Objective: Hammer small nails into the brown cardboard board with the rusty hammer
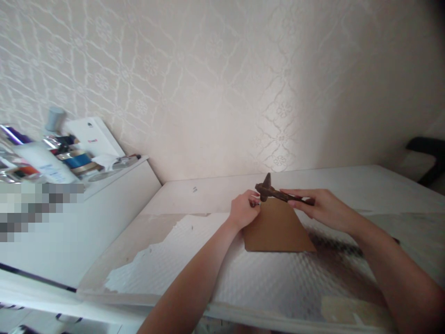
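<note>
A dark rusty metal tool (274,192), with jaws like a caliper or wrench, is held over a brown cardboard sheet (278,229) lying on the table (215,195). My right hand (318,209) grips the tool's handle end with fingers wrapped round it. My left hand (243,209) is closed in a pinch at the tool's jaw end, near the cardboard's top edge. What the left fingers pinch is too small to make out.
A silvery textured sheet (243,273), torn at the left, covers the table's near part. A white cabinet (114,195) at the left carries bottles (45,162), tape rolls and a white box. A dark chair part (429,153) shows at the far right. A patterned wall stands behind.
</note>
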A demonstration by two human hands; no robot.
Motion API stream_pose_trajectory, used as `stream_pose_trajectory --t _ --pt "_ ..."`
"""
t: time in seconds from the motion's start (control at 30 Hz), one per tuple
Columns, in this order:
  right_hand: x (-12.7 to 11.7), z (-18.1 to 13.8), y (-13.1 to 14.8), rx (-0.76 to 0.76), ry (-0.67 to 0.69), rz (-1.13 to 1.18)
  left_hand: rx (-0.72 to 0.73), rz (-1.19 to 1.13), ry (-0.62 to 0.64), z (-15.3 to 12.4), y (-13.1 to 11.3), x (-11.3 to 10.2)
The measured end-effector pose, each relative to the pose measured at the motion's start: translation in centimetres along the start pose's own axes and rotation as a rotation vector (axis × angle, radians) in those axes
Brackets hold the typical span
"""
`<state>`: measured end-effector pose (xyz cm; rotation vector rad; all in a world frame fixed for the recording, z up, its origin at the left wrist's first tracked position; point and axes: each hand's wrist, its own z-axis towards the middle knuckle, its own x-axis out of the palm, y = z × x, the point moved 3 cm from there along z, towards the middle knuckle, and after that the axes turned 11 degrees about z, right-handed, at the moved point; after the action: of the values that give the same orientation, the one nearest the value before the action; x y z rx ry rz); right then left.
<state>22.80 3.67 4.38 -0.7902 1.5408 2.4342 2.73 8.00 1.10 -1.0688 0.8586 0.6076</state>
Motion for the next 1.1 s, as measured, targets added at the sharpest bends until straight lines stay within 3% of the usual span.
stream_pose_trajectory --t 0.5,1.1 --pt "0.66 0.21 0.17 -0.073 0.021 -0.057 -0.020 0.009 0.026 0.09 -0.09 -0.04" --pt "1.01 0.38 0.04 -0.017 0.032 0.014 -0.015 0.038 0.032 0.14 0.09 0.03"
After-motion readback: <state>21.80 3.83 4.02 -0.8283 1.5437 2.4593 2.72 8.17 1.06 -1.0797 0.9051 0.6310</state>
